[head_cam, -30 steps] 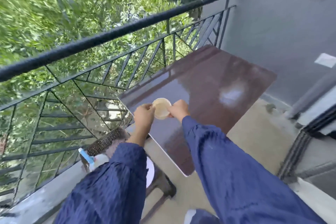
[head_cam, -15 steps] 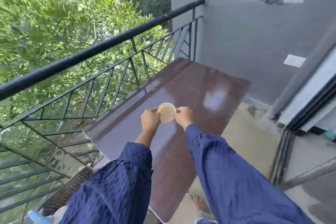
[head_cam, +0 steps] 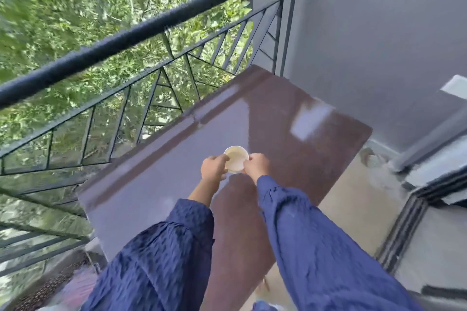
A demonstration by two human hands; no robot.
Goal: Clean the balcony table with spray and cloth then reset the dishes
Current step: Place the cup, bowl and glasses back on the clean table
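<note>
A small cream bowl (head_cam: 236, 158) is held over the middle of the glossy dark brown balcony table (head_cam: 290, 134). My left hand (head_cam: 213, 167) grips its left rim and my right hand (head_cam: 255, 165) grips its right rim, fingers curled on the edge. Whether the bowl touches the tabletop I cannot tell. Both arms in blue sleeves reach forward from the bottom of the view. The tabletop shines with reflections and bears nothing else.
A black metal railing (head_cam: 156, 30) runs along the table's left side, with green trees behind it. A grey wall (head_cam: 379, 33) stands beyond the far end. A door frame (head_cam: 409, 222) is at right, bare concrete floor (head_cam: 353, 199) beside the table. A dark woven stool (head_cam: 50, 283) shows at bottom left.
Both hands have carried the bowl further along the table, from its near corner toward its middle. The stool and spray bottle have slid out at bottom left as the view shifted.
</note>
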